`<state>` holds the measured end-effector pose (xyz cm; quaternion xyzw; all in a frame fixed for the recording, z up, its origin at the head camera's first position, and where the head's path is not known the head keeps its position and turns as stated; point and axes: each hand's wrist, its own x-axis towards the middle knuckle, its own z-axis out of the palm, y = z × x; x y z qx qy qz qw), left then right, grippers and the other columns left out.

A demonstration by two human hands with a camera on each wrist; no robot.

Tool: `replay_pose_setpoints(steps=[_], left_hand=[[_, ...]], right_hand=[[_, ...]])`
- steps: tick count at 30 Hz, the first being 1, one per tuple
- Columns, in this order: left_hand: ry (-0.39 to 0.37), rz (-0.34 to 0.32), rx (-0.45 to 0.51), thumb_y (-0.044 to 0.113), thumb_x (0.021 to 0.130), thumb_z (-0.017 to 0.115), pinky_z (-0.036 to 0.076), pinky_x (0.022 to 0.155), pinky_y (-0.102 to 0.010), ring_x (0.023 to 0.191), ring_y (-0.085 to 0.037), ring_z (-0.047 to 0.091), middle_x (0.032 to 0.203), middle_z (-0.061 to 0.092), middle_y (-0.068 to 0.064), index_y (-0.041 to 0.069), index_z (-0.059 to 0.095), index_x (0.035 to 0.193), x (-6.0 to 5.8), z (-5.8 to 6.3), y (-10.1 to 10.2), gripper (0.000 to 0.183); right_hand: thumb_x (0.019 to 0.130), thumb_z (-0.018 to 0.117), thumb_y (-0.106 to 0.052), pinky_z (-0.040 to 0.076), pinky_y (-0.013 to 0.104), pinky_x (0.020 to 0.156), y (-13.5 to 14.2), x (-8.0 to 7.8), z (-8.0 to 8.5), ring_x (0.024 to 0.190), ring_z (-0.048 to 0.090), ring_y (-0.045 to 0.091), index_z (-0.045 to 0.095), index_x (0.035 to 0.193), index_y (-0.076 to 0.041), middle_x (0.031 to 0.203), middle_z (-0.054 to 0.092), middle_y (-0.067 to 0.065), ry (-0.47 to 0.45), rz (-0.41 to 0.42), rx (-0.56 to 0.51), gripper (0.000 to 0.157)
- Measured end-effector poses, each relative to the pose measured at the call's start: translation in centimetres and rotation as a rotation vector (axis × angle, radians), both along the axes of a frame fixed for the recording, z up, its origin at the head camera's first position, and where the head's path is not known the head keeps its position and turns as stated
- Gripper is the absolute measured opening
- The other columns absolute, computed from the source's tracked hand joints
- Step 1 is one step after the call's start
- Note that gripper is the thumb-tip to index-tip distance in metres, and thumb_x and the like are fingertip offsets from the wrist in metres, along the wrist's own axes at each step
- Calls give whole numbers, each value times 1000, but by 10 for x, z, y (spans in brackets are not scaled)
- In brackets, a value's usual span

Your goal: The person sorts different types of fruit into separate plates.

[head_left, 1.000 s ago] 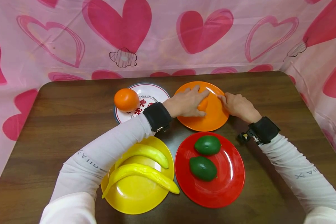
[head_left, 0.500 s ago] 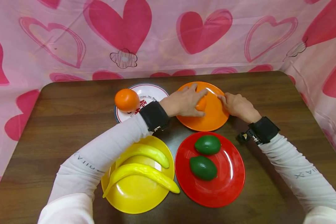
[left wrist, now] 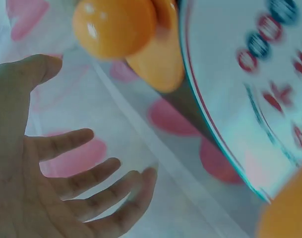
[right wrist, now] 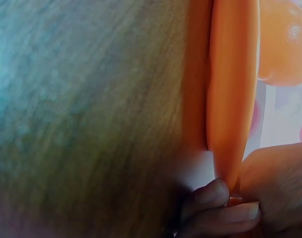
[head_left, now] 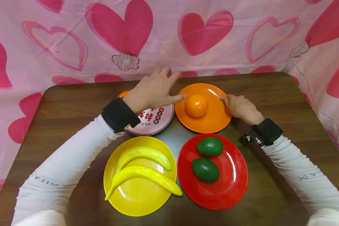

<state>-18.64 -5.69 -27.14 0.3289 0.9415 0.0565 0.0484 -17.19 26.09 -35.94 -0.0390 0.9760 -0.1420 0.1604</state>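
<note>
An orange [head_left: 196,105] sits on the orange plate [head_left: 212,121] at the back of the table. My left hand [head_left: 153,89] hovers over the white printed plate [head_left: 158,125], fingers spread and holding nothing; in the left wrist view its fingers [left wrist: 98,176] are apart from the orange [left wrist: 113,27]. My right hand [head_left: 241,108] pinches the right rim of the orange plate, fingertips [right wrist: 212,196] under the edge in the right wrist view. A second orange [head_left: 123,94] on the white plate is mostly hidden behind the left hand.
Two bananas [head_left: 147,172] lie on a yellow plate [head_left: 135,205] at the front left. Two green lemon-shaped fruits [head_left: 205,170] lie on a red plate [head_left: 228,194] beside it. A pink heart-patterned cloth [head_left: 164,37] hangs behind the brown table [head_left: 73,106].
My left hand has let go of the orange on the orange plate and moved left and up, over the white plate. The right hand has stayed at the plate's rim.
</note>
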Motion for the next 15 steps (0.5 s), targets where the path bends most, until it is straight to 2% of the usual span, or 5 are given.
replay_pose_setpoints(steps=[4, 9, 12, 15], left_hand=[[13, 50, -7, 69, 86, 50, 48, 93, -53, 120, -33, 40, 137, 41, -17, 17, 37, 145, 0, 5, -29, 80], [7, 123, -64, 69, 85, 52, 38, 101, -62, 125, -38, 38, 143, 38, -19, 20, 32, 151, 4, 1, -60, 85], [-25, 164, -106, 65, 85, 55, 38, 99, -65, 127, -41, 36, 145, 36, -20, 20, 30, 153, 8, -5, -74, 85], [-55, 187, -120, 61, 85, 58, 45, 91, -63, 122, -41, 39, 144, 35, -21, 17, 32, 151, 12, -13, -86, 84]], right_hand=[[97, 23, -64, 44, 46, 71, 1, 0, 0, 80, 53, 34, 48, 116, -2, 89, 52, 17, -16, -4, 0, 69], [97, 23, -63, 44, 46, 71, 1, 0, 0, 78, 52, 33, 47, 118, -1, 87, 50, 16, -22, -1, -2, 70], [98, 24, -62, 44, 45, 70, 1, 0, 0, 77, 52, 33, 47, 118, -1, 86, 50, 16, -24, -2, -5, 69], [98, 25, -61, 45, 46, 70, 0, 0, 0, 76, 52, 33, 48, 116, -1, 85, 50, 16, -15, -4, -5, 67]])
